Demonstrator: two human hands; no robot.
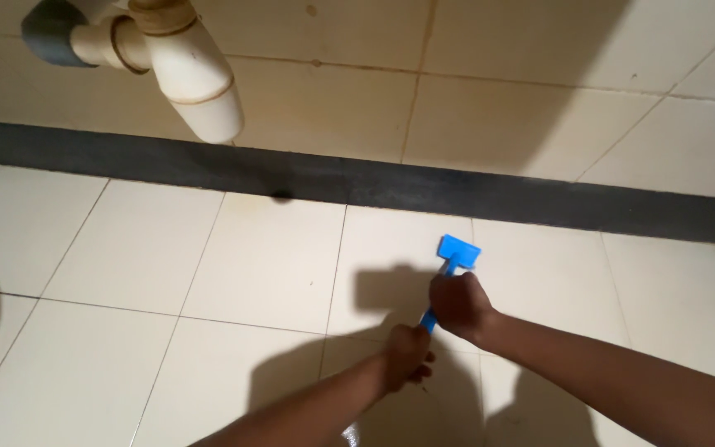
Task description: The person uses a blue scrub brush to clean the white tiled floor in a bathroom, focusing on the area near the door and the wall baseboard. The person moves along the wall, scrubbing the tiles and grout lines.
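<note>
A blue scrub brush [457, 252] with a long handle rests its flat head on the cream floor tiles [266, 265], just in front of the dark strip at the wall's foot. My right hand [459, 305] is closed around the handle right behind the head. My left hand [407, 356] grips the handle's lower end, nearer to me. Both forearms reach in from the bottom of the view. The middle of the handle is hidden under my hands.
A cream drain pipe elbow [192, 79] with a grey fitting hangs at the top left against the tiled wall [539, 99]. A dark grey strip [357, 182] runs along the wall's base. Shadows of my arms fall on the floor.
</note>
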